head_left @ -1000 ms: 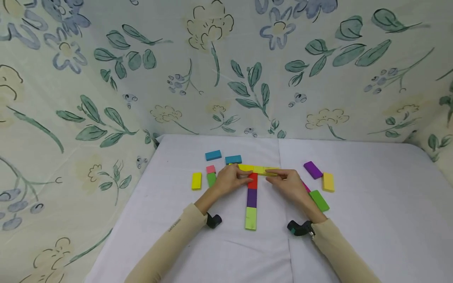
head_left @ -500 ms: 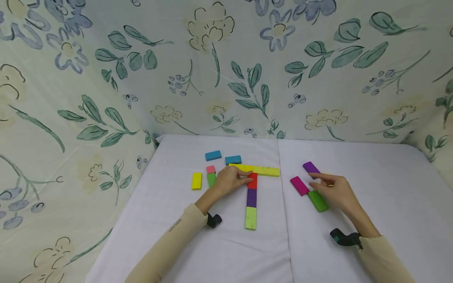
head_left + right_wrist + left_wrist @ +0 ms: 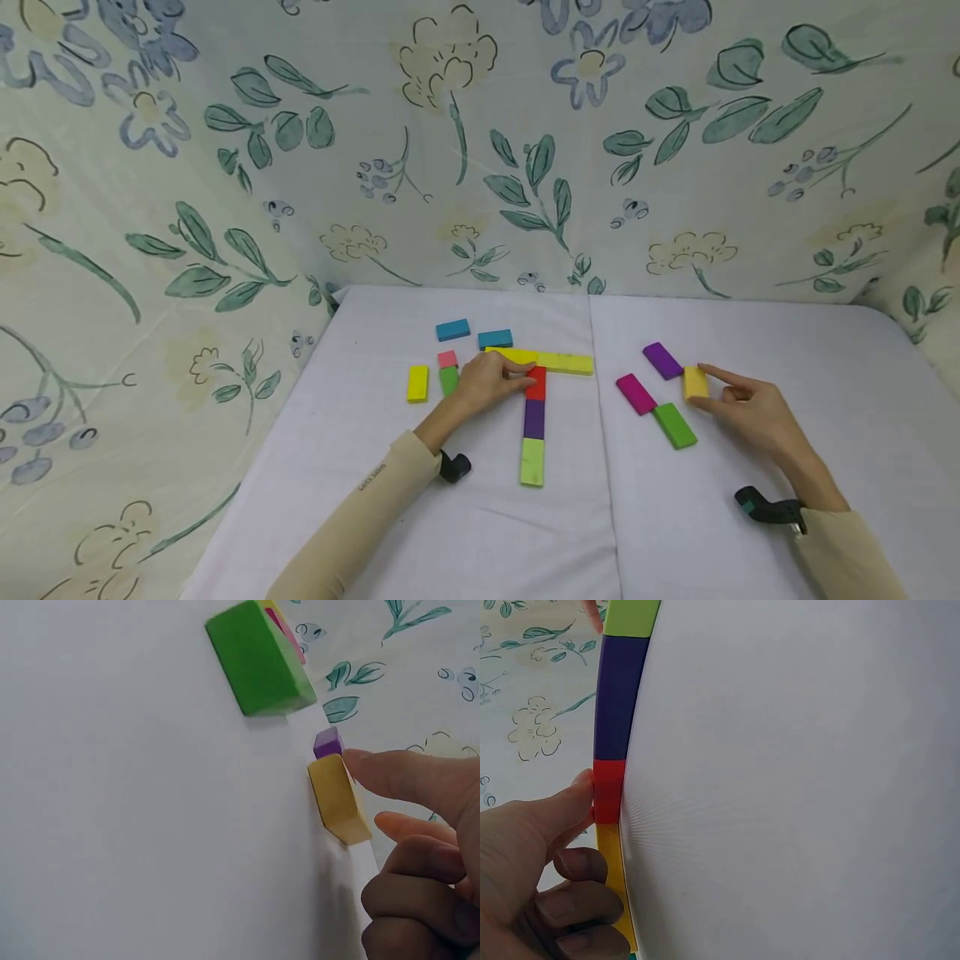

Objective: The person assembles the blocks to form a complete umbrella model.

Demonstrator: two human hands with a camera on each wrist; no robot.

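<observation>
In the middle of the head view, my left hand (image 3: 487, 383) holds the red block (image 3: 536, 385) with thumb and index fingertips. Its other fingers curl beside a yellow block (image 3: 612, 862) in the left wrist view. The red block heads a column with a dark purple block (image 3: 534, 419) and a lime block (image 3: 532, 463); two yellow blocks end to end form a bar (image 3: 566, 363) across its far end. On the right, my right hand (image 3: 750, 412) has thumb and index fingertips at opposite ends of an orange-yellow block (image 3: 695, 383), pinching it on the table.
Near the right hand lie purple (image 3: 663, 361), magenta (image 3: 636, 394) and green (image 3: 676, 426) blocks. To the left are two blue blocks (image 3: 452, 330), a yellow block (image 3: 417, 384), a pink block (image 3: 447, 359) and a partly hidden green block (image 3: 448, 381). A floral cloth (image 3: 480, 208) hangs behind the white-covered table (image 3: 375, 350).
My right hand has left the yellow bar, moved right past the magenta and purple blocks, and come to the orange-yellow block. The left hand has stayed at the red block.
</observation>
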